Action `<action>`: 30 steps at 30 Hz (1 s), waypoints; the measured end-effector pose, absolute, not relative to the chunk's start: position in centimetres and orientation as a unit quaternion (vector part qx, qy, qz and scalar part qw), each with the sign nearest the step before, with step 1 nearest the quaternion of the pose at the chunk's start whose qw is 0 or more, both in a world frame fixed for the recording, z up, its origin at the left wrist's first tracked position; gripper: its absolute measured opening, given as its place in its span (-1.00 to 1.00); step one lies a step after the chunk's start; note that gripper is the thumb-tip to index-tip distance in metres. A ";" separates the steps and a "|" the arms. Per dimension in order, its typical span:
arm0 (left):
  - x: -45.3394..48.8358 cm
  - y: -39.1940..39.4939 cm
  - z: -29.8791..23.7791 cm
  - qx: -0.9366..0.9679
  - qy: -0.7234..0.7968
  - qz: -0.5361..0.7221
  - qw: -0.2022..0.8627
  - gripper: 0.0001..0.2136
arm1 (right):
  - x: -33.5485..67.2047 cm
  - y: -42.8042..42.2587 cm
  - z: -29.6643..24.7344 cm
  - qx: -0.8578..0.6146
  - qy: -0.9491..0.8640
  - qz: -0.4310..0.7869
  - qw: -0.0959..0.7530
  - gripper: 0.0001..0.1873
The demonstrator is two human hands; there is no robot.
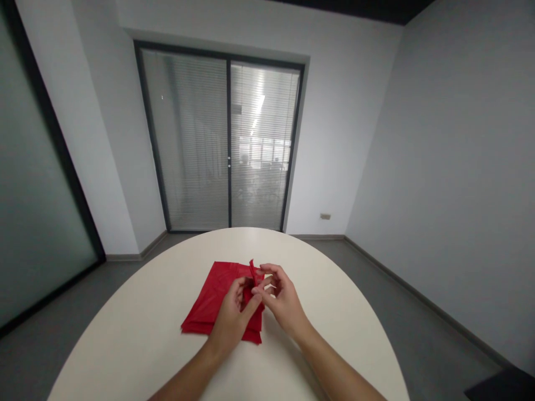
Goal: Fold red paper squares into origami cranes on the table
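A flat red plastic bag, creased and apparently folded in layers, lies on the round table. My left hand rests over its right part, with thumb and fingers closed on the red material. Across from it, my right hand pinches the bag's right edge between thumb and fingers. A narrow twisted strip of the red material stands up between the two hands. My fingers partly hide the gripped part.
The cream round table spreads under both arms. Behind it stand glass panels with blinds and a white wall with a socket. A dark object sits at the lower right corner.
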State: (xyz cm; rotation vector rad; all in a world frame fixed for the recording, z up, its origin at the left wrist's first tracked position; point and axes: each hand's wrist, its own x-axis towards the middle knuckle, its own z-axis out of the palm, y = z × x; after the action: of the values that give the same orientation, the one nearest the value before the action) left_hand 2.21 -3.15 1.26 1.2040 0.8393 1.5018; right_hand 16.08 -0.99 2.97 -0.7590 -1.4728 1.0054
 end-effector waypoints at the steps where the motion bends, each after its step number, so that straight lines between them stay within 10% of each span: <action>1: 1.9 -3.1 1.0 0.504 0.350 0.613 0.497 -0.63 | 16.1 -0.8 2.7 -0.317 -0.617 0.457 0.557 -0.49; 17: 0.2 -3.3 0.2 0.617 0.478 0.572 0.252 -0.82 | 15.5 0.2 1.7 -0.279 -0.599 0.484 0.574 -0.73; 30: -0.6 -3.0 -0.2 0.595 0.488 0.588 0.249 -0.75 | 13.9 -1.5 1.6 -0.288 -0.653 0.484 0.506 -0.73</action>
State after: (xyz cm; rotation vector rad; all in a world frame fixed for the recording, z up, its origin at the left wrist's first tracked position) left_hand -0.63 -2.98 -0.21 1.6200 1.3291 1.6016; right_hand 13.94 -1.51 1.57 -0.6938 -1.5752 1.1684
